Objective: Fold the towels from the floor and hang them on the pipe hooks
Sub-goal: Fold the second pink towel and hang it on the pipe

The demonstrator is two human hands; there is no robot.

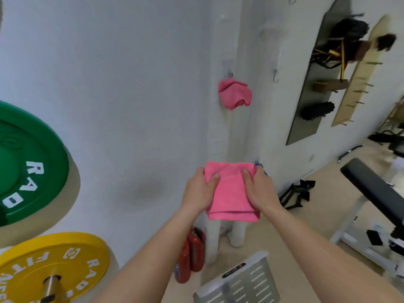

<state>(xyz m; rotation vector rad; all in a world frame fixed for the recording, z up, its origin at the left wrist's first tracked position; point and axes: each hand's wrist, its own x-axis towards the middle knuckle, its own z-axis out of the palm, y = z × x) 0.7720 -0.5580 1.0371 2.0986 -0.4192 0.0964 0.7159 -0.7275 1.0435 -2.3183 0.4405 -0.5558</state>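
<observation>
A folded pink towel (231, 193) is held up in front of the white wall pipes (216, 136). My left hand (202, 189) grips its left edge and my right hand (258, 189) grips its right edge, thumbs on the front. A second pink towel (235, 95) hangs bunched from a hook (230, 74) on the left pipe, higher up. A bare metal hook (276, 75) sticks out of the right pipe beside it. A bit of blue shows behind my right hand at the towel's top right corner.
Green (28, 165) and yellow (50, 265) weight plates sit on the left. Red cylinders (190, 254) lean at the pipes' base. A white step frame (238, 281) lies below. A black bench (376, 189) and black straps (295, 193) are on the right, below wall racks (323, 84).
</observation>
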